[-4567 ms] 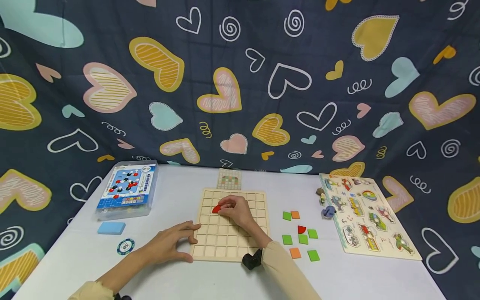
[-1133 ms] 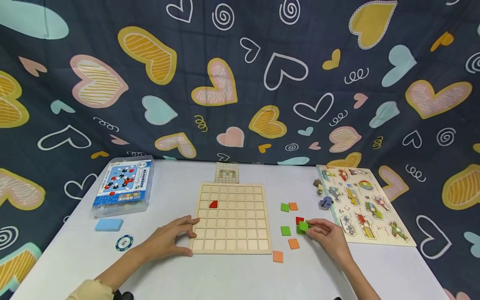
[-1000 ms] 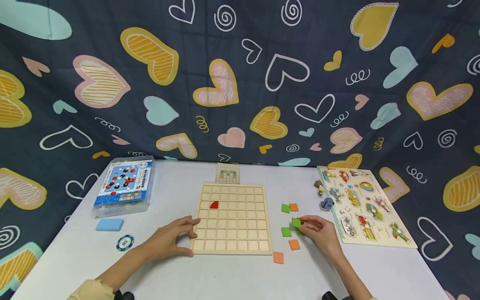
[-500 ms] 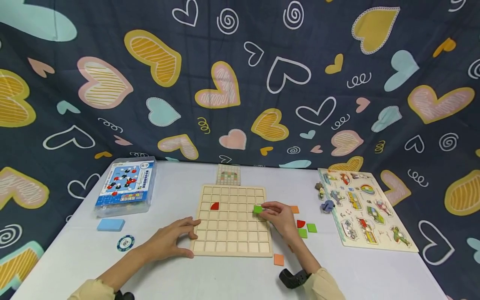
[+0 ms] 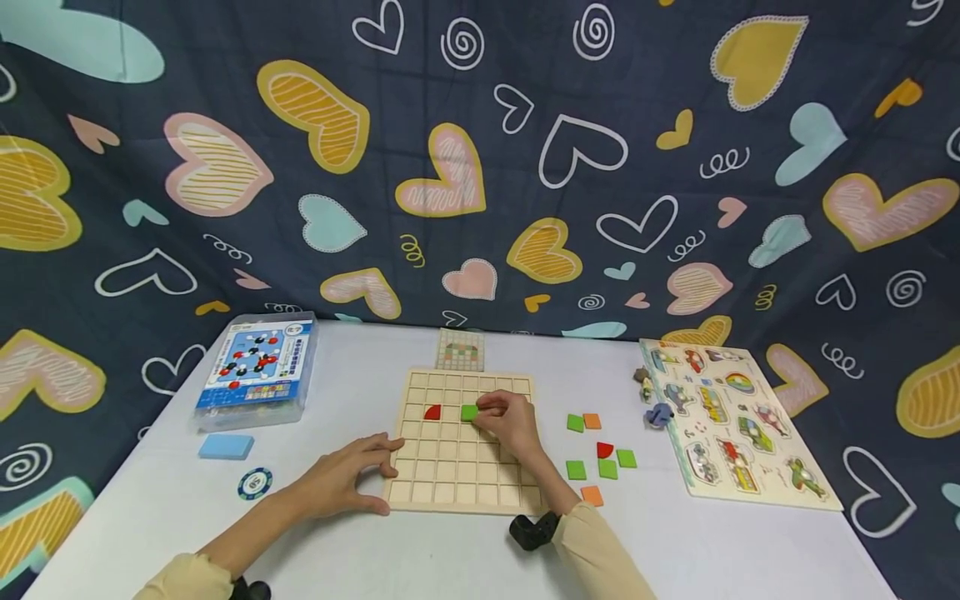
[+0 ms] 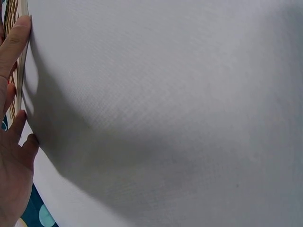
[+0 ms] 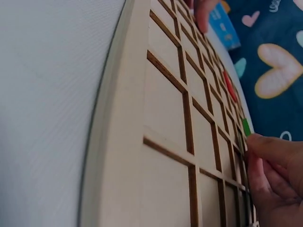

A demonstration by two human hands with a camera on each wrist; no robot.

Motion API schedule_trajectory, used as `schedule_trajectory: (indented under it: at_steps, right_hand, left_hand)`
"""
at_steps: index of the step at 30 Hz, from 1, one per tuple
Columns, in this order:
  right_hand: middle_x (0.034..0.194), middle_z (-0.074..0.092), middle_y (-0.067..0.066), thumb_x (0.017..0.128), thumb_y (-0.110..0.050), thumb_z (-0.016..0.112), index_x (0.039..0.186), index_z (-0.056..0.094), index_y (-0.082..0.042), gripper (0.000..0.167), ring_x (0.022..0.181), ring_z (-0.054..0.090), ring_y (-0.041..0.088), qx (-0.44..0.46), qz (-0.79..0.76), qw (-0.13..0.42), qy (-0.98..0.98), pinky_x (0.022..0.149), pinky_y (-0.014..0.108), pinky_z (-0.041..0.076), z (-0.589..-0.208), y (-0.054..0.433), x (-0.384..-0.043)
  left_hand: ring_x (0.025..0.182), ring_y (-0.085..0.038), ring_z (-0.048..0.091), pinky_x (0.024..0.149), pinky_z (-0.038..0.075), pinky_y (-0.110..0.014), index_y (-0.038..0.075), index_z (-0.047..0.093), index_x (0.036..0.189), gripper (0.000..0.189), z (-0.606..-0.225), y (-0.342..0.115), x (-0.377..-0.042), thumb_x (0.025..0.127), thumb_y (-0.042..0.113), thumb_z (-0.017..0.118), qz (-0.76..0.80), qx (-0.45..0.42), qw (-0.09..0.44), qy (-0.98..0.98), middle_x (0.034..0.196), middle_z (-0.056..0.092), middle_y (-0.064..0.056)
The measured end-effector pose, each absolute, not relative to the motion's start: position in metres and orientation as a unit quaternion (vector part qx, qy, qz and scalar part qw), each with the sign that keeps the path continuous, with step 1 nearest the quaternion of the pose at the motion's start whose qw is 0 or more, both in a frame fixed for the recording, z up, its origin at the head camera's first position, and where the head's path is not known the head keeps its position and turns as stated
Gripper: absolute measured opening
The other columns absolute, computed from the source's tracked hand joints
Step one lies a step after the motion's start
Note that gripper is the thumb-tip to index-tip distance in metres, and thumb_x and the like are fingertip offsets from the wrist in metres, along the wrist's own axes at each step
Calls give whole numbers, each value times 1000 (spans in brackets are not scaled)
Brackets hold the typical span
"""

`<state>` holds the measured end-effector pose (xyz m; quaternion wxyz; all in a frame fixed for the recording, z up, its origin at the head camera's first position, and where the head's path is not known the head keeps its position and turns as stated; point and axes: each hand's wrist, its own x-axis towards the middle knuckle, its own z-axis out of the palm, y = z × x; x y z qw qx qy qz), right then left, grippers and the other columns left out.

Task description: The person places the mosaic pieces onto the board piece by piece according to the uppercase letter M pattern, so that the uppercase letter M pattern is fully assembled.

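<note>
My right hand (image 5: 512, 423) pinches a green square tile (image 5: 468, 412) between thumb and fingers, over the upper middle of the wooden grid board (image 5: 454, 473). In the right wrist view the tile (image 7: 246, 126) pokes out past the fingertips, close to the grid. A red quarter-circle tile (image 5: 432, 412) lies in a cell to the left of it. My left hand (image 5: 345, 477) rests at the board's left edge, fingers relaxed and fingertips on the rim. The left wrist view catches this hand (image 6: 14, 165) only at its left border, along the board's side.
Right of the board lie several green tiles (image 5: 627, 458), orange tiles (image 5: 592, 496) and another red quarter-circle (image 5: 604, 450). A patterned card (image 5: 461, 350) stands behind the board. Farther right are a picture puzzle (image 5: 738, 425) and small figures (image 5: 659, 416). At left: a box (image 5: 258, 367), blue block (image 5: 226, 447), round chip (image 5: 255, 483).
My right hand let go of the red quarter-circle on the board, picked a green tile from the right-hand group and carried it left over the grid. The left hand stayed put.
</note>
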<state>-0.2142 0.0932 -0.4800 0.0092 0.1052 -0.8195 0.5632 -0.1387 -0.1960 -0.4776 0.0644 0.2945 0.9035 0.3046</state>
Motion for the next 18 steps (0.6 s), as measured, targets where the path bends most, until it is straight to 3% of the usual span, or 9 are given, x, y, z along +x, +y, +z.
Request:
schedule_trajectory:
  at_steps: [9,18]
  right_hand:
    - [83,71,15,72,7,76,92,69,5,21,71,69,19,115,554,-1,-824,63,19,54,-479,81,-217]
    - [87,71,18,75,7,75,93,68,6,20,76,70,29,148,562,-13,-813,64,21,56,-479,74,-223]
  left_hand:
    - [133,-39,37,91,41,-67,29,59,89,35,-478,-195,-134,70,54,75,308,286,69,905,143,49,-5]
    - [134,-39,37,95,39,-66,30,59,89,34,-477,-194,-137,70,54,74,311,283,76,904,144,48,-5]
